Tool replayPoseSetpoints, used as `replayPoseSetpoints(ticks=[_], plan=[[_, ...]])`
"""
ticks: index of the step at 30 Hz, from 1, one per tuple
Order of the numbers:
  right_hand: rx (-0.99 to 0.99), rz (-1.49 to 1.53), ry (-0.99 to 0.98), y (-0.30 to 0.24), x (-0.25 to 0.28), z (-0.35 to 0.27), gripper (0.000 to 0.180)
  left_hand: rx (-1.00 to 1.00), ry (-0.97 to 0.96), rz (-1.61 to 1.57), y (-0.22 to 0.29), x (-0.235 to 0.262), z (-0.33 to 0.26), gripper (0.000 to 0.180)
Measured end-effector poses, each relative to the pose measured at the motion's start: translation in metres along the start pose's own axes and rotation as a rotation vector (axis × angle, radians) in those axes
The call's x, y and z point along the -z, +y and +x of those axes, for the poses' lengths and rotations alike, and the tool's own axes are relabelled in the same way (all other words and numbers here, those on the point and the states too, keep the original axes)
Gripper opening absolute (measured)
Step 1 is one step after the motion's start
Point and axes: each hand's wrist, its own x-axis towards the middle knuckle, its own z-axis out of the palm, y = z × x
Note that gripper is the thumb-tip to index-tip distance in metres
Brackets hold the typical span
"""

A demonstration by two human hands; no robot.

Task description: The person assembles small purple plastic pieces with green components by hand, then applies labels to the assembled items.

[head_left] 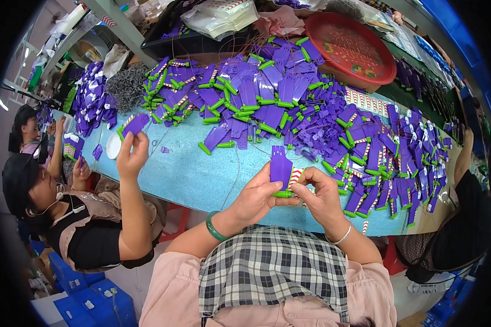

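Note:
Above the table's near edge, my left hand (255, 195) is closed on a flat purple plastic wing piece (280, 168) with a green strip along its lower end. The thumb presses on the front of the piece. My right hand (323, 197) pinches a red-and-white chevron sticker (296, 176) at the piece's right side, its thumb and forefinger meeting there. Whether the sticker is fully stuck down I cannot tell. Beyond my hands lies a large heap of similar purple pieces (248, 90), many with green ends. More striped pieces (373, 158) are piled to the right.
A red round basin (350, 49) stands at the back, near a sheet of striped stickers (367, 102). Grey tangled metal parts (126, 87) lie at the left rear. A co-worker's raised hand (132, 155) holds a purple piece by a white round lid (113, 146); another person sits at right.

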Motion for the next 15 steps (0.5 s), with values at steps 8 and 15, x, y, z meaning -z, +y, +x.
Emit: replayPoseSetpoints(ticks=[8,15], plan=[[0.043,-0.121,0.004,-0.0038,-0.0005,-0.0003,0.013,-0.017,-0.001,0.024,-0.0002,-0.003,-0.0013,0.042],[0.127,-0.171,0.01,0.0013,0.0003,-0.0008,0.013,-0.049,-0.03,0.155,-0.0022,-0.003,-0.0008,0.043]])
